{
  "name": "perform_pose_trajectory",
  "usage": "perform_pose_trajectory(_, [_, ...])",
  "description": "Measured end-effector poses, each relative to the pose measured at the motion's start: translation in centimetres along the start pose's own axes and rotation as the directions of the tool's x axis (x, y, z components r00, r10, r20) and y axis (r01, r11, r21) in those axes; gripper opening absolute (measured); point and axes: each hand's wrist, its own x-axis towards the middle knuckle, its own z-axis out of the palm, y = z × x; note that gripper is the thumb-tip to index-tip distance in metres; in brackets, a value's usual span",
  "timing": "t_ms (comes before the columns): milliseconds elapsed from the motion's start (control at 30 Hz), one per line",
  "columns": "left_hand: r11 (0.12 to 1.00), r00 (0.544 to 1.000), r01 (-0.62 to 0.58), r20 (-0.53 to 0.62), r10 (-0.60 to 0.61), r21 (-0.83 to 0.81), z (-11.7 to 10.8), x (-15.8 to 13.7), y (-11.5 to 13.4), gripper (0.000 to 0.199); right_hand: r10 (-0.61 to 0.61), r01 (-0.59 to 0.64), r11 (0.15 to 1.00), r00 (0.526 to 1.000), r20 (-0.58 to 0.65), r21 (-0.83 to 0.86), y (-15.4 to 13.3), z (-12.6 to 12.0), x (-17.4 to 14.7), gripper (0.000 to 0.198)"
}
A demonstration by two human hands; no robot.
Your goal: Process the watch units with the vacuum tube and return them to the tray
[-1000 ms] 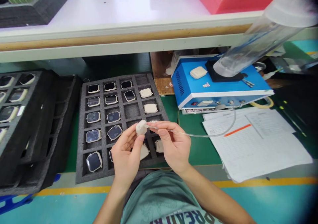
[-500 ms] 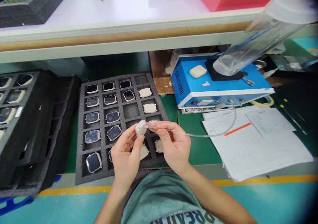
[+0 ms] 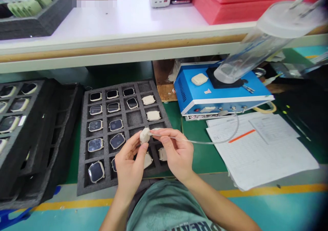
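Between the thumb and fingers of my left hand [image 3: 131, 159] is a cream smartwatch case [image 3: 145, 136], tilted on edge above the foam tray. My right hand [image 3: 178, 152] pinches the end of a clear thin tube [image 3: 202, 142], whose tip meets the side of the case. From there the tube curves right to the front of a blue machine [image 3: 222, 100]. Under my hands lies a dark grey foam tray [image 3: 84, 179] with watches in its compartments, some screen up and some showing cream backs. My hands hide part of its lower right.
A clear cylinder [image 3: 253, 53] and a loose cream watch case [image 3: 199, 79] stand on the machine. Papers [image 3: 266, 156] lie at right. Stacked foam trays [image 3: 46, 121] rise at left. A white shelf [image 3: 123, 23] with red foam blocks [image 3: 230, 5] crosses the back.
The view has tilted slightly upward, so more of the shelf shows and a person's pink sleeve appears at the top. My hands keep the same hold on the watch case and tube.
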Motion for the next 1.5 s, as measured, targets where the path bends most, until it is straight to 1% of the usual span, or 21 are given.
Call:
perform_pose_trajectory(167, [1.0, 1.0, -0.006, 0.005, 0.006, 0.002, -0.1, 0.1, 0.1, 0.032, -0.008, 0.008, 1.0, 1.0, -0.005, -0.005, 0.1, 0.2, 0.2, 0.012])
perform_pose_trajectory(367, [1.0, 0.999, 0.008, -0.052, -0.007, 0.02, -0.1, 0.7, -0.1, 0.036, 0.007, -0.007, 0.999, 1.0, 0.012, 0.033, 0.0, 0.8, 1.0, 0.022])
perform_pose_trajectory(500, [1.0, 0.997, 0.013, -0.081, -0.012, 0.013, -0.1, 0.8, -0.2, 0.038, -0.004, 0.003, 0.998, 1.0, 0.017, 0.063, 0.0, 1.0, 1.3, 0.023])
perform_pose_trajectory(667, [1.0, 0.997, 0.02, -0.078, -0.019, 0.011, -0.1, 0.8, -0.2, 0.039, 0.005, -0.006, 0.998, 1.0, 0.011, 0.059, 0.1, 1.0, 1.2, 0.026])
perform_pose_trajectory(933, [0.999, 0.995, 0.037, -0.092, -0.035, 0.021, 0.0, 0.8, -0.1, 0.039, -0.011, 0.009, 0.997, 1.0, 0.019, 0.075, -0.1, 1.0, 1.3, 0.023])
perform_pose_trajectory(1067, [0.999, 0.996, 0.04, -0.081, -0.037, 0.029, -0.1, 0.8, -0.2, 0.041, -0.008, 0.008, 0.999, 1.0, 0.009, 0.045, -0.3, 1.0, 1.3, 0.026])
perform_pose_trajectory(1233, [0.999, 0.998, 0.013, -0.055, -0.012, 0.03, -0.2, 0.8, -0.4, 0.04, -0.02, 0.02, 0.999, 1.0, 0.01, 0.028, -0.2, 0.9, 1.3, 0.025])
perform_pose_trajectory(1500, [0.999, 1.0, -0.011, -0.023, 0.011, 0.038, -0.2, 0.6, -0.2, 0.039, 0.015, -0.016, 0.998, 1.0, 0.01, 0.065, 0.1, 0.8, 0.9, 0.02])
